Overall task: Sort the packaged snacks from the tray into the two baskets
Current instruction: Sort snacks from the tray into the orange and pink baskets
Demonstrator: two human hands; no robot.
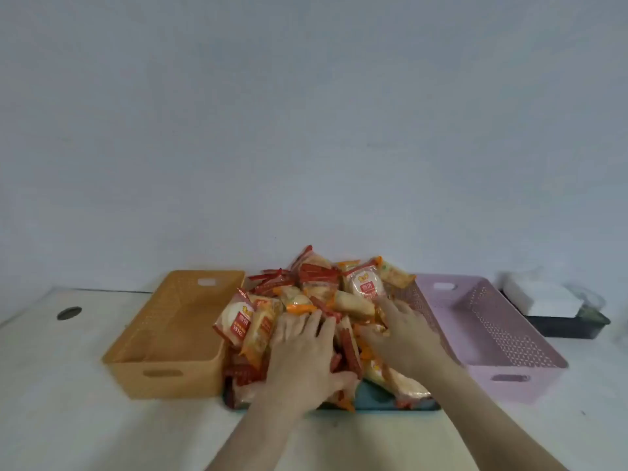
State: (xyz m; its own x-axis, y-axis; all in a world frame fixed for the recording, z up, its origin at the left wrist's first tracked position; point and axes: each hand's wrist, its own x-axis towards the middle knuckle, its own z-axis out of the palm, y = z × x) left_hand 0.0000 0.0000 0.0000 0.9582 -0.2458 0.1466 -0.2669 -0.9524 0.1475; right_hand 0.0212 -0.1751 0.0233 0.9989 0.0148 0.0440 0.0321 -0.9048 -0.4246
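1. Packaged snacks [316, 290] are heaped on the teal tray [377, 401], between the orange basket [163, 372] at left and the pink basket [516, 379] at right.
2. Left hand [302, 355] lies on the heap, fingers straight and spread.
3. Right hand [404, 331] rests on the heap's right side. Its fingertips are among the packets, so I cannot tell whether it grips anything.

Soft even light (slight blur)

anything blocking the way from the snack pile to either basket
Nothing visible does. The snack pile lies on the tray with the orange basket close beside it on the left and the pink basket on the right, both open on top.
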